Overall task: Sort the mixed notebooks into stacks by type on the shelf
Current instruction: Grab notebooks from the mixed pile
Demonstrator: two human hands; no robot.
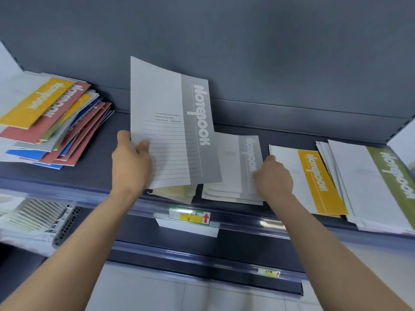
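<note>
Left hand: grips the lower left corner of 1 grey notebook, thumb on the cover, fingers behind it.
Grey notebook: held clear of the shelf, tilted nearly upright, its grey title band on the right.
Right hand: fingers curled at the right edge of the grey stack; whether they clamp it or only steady it, I cannot tell.
Hands together or apart: apart, with the grey stack between them.
Grey stack: lies flat near the shelf's front edge, between a pale yellowish pile and the yellow stack; the green stack is furthest right.
Mixed pile: far left, fanned and uneven, with red, blue and yellow covers still unsorted.
Risk 1, slip: the thin notebook is held by 1 corner only, so it may flex, droop or slide out of the grip on its way down.
Risk 2, wrong stack: the pale yellowish pile sits right under the held notebook, so an early release would likely drop it there.
Risk 3, skewed landing: the notebook comes in tilted, so its edge could catch the top grey copy and push it toward the yellow stack just beside it.
Risk 4, overhang: the sorted stacks reach the front lip, so a nudge from either wrist could tip copies off.
Risk 5, pile slide: the mixed pile leans, so pulling from it carelessly could spill it.
</note>
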